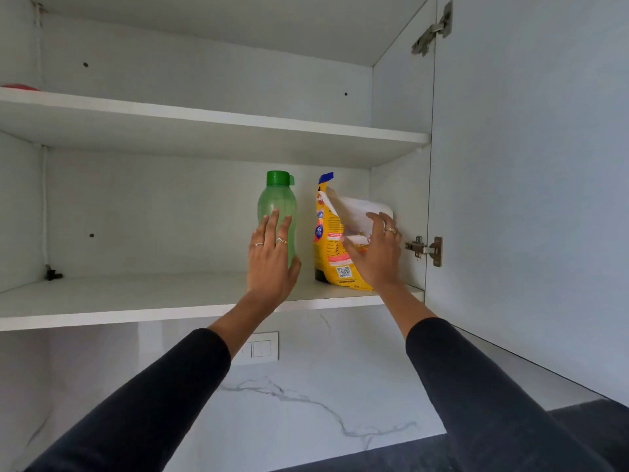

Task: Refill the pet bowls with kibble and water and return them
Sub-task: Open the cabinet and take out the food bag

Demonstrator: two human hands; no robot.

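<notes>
open cupboard shelf (pixel 136 298): left hand (pixel 270 264) fingers spread at green bottle (pixel 277 212); right hand (pixel 377 253) fingers splayed against yellow bag (pixel 332 240).

The white lower cupboard shelf (pixel 136 301) lies bare left of the green plastic bottle (pixel 277 206). A narrow gap parts it from the yellow kibble bag (pixel 332 240), which sits near the cupboard's right wall (pixel 398 185).

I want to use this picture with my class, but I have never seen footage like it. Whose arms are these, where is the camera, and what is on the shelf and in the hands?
There is no machine here: a person wears a camera on the head, so you see their own two arms reaching up into an open cupboard. On the lower shelf stand a green bottle and a yellow kibble bag. The left hand is spread open against the bottle, not yet gripping it. The right hand touches the bag's folded white top; whether it has closed on it is unclear. Nothing is lifted. The pet bowls are not in view.
</notes>
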